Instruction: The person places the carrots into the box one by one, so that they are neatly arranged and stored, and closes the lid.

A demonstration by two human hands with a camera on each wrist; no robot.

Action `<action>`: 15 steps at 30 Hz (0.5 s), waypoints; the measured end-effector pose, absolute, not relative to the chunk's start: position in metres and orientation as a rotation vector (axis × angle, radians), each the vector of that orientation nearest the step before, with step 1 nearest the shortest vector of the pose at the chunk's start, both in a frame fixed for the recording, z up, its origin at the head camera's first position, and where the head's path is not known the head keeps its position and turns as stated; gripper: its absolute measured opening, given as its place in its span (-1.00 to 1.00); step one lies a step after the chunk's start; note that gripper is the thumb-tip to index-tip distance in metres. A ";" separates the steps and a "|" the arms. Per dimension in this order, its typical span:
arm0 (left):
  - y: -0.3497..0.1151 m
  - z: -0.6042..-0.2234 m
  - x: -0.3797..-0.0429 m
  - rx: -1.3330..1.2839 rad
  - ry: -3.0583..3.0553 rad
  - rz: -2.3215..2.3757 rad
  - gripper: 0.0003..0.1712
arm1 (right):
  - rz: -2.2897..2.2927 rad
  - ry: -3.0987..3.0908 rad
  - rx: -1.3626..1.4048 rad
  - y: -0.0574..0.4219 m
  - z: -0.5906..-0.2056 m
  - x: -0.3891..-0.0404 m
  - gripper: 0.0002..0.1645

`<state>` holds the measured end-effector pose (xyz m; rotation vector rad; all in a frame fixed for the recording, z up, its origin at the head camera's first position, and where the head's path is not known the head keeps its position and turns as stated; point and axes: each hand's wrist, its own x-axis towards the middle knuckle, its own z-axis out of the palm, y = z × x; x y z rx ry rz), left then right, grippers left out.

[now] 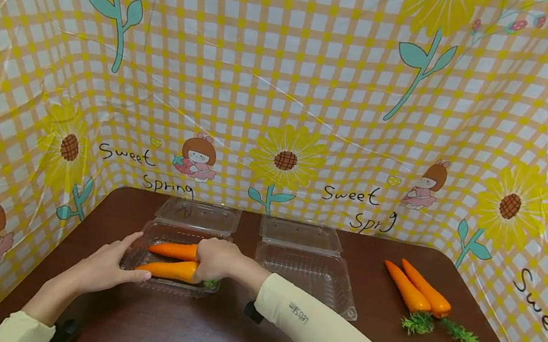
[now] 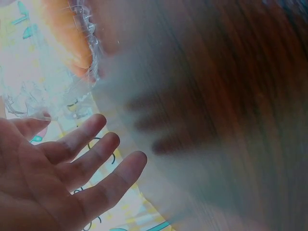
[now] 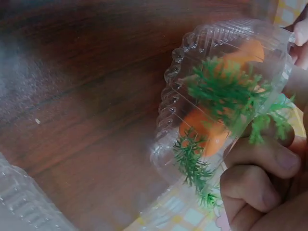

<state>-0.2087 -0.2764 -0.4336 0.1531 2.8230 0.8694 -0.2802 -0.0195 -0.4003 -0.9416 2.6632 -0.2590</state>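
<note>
Right hand (image 1: pixel 219 261) grips the far carrot (image 1: pixel 173 250); left hand's (image 1: pixel 103 265) grip is released, at the clear container (image 1: pixel 175 287). Greens (image 3: pixel 226 91) could snag the rim, tipping it.

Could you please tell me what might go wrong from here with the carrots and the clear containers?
The left hand touches the left container with spread fingers rather than a grip, so it might slide if the right hand, which appears to pinch the far carrot, pushes.
The green tops lie near that container's right end and could get caught if its lid closes.
The two loose carrots on the table could roll if bumped.
</note>
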 end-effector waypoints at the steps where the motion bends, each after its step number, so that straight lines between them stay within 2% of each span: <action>1: -0.277 -0.433 -0.209 0.155 2.823 0.869 0.23 | -0.218 2.672 -0.941 -0.021 -0.400 -0.280 -0.50; 4: -0.278 -0.433 -0.209 0.160 2.825 0.863 0.23 | -0.092 2.696 -0.944 -0.026 -0.399 -0.278 -0.38; 7: -0.278 -0.433 -0.209 0.160 2.825 0.860 0.23 | -0.045 2.698 -0.936 -0.029 -0.398 -0.277 -0.41; 9: -0.278 -0.433 -0.209 0.159 2.824 0.859 0.23 | -0.042 2.692 -0.925 -0.030 -0.398 -0.277 -0.50; 11: -0.278 -0.433 -0.209 0.163 2.826 0.857 0.23 | -0.059 2.690 -0.906 -0.028 -0.398 -0.278 -0.75; 12: -0.278 -0.433 -0.209 0.166 2.828 0.853 0.23 | -0.074 2.689 -0.898 -0.026 -0.397 -0.277 -0.80; 15: -0.277 -0.431 -0.209 0.176 2.840 0.834 0.22 | -0.178 2.686 -0.889 -0.021 -0.392 -0.279 -0.75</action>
